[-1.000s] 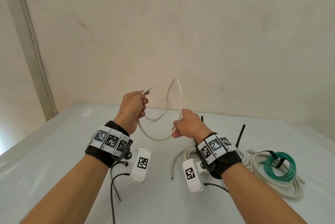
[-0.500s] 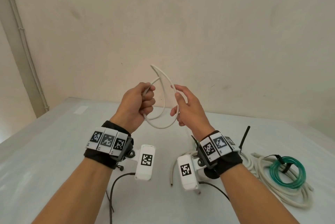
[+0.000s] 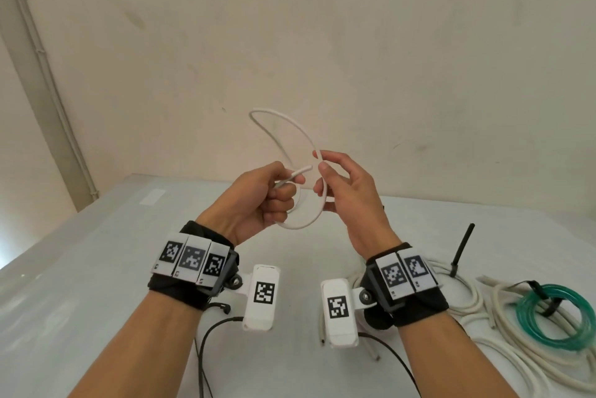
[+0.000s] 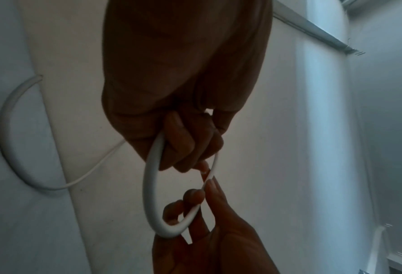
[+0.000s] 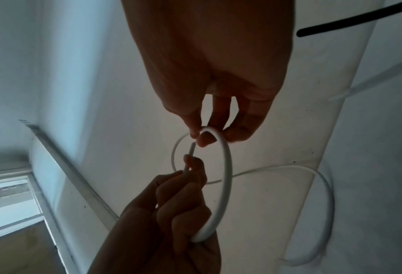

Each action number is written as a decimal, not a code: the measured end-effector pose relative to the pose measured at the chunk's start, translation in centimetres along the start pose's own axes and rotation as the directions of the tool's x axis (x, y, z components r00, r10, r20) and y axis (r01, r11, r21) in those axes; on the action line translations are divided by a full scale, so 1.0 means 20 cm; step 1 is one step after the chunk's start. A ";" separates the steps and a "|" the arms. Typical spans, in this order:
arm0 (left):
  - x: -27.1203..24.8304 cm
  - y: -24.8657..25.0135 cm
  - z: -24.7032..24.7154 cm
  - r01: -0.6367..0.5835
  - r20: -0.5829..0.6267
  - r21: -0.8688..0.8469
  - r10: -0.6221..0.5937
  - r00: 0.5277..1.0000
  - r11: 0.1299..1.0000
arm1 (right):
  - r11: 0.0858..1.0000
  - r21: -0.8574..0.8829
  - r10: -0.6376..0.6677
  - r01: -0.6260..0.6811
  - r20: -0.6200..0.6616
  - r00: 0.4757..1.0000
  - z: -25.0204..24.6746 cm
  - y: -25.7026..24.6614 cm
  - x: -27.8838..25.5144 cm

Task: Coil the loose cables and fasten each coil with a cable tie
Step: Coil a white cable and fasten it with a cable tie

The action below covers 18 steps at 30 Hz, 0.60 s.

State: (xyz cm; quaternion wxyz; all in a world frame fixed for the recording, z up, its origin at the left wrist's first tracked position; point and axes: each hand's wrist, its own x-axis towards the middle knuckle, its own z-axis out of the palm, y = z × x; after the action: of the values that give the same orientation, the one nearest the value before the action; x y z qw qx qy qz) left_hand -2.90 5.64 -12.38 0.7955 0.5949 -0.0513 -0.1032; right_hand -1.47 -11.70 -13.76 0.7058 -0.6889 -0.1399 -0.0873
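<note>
A thin white cable (image 3: 292,131) is held up in the air between both hands, bent into two loose loops. My left hand (image 3: 283,194) grips it in a fist, and the cut end (image 3: 301,169) sticks out to the right past the thumb. My right hand (image 3: 319,160) pinches the cable between thumb and forefinger just right of that end, with the other fingers spread. The lower loop (image 4: 149,187) curves from the left fist to the right fingertips (image 4: 210,187). In the right wrist view the same loop (image 5: 228,172) runs between the pinch and the left hand (image 5: 178,207).
On the grey table (image 3: 96,268) at the right lie a green tube coil (image 3: 529,326) with a black tie and a pile of loose white cables (image 3: 477,304). A black rod (image 3: 462,249) stands upright behind them. The wall is close behind.
Both hands have risen and come together. The upper loop has swung up and left, the cable end now points toward the right hand, and the right hand has shifted to pinching the cable near that end.
</note>
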 end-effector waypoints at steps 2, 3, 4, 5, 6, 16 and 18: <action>-0.01 0.00 0.00 0.033 0.046 0.031 -0.035 0.998 0.999 | 0.998 0.051 0.024 -0.026 0.026 0.999 -0.01 -0.01 0.01; -0.01 0.00 0.00 0.042 0.069 0.064 -0.047 0.997 0.997 | 0.996 0.075 0.044 -0.047 0.048 0.998 -0.03 -0.02 0.01; -0.02 0.00 0.00 0.048 0.089 0.113 -0.058 0.994 0.992 | 0.995 0.076 0.058 -0.064 0.071 0.996 -0.05 -0.03 0.01; -0.03 0.01 0.00 0.051 0.111 0.173 -0.071 0.991 0.984 | 0.997 0.043 0.058 -0.062 0.089 0.994 -0.07 -0.04 0.01; -0.04 0.01 0.01 0.054 0.132 0.237 -0.087 0.987 0.970 | 0.999 -0.016 0.044 -0.043 0.098 0.994 -0.09 -0.05 0.01; -0.01 -0.06 0.06 0.207 0.060 0.204 -0.223 0.973 0.957 | 0.930 -0.339 -0.085 0.143 0.180 0.980 -0.03 0.00 0.02; -0.01 -0.06 0.05 0.248 0.066 -0.001 -0.247 0.967 0.969 | 0.925 -0.356 -0.079 0.131 0.157 0.984 -0.03 0.02 0.02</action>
State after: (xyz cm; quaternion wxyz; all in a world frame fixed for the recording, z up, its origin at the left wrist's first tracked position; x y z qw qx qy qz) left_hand -3.43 4.38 -13.13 0.7770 0.5894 -0.0022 -0.2212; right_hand -0.85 -12.29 -14.02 0.5485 -0.8038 -0.2070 -0.1010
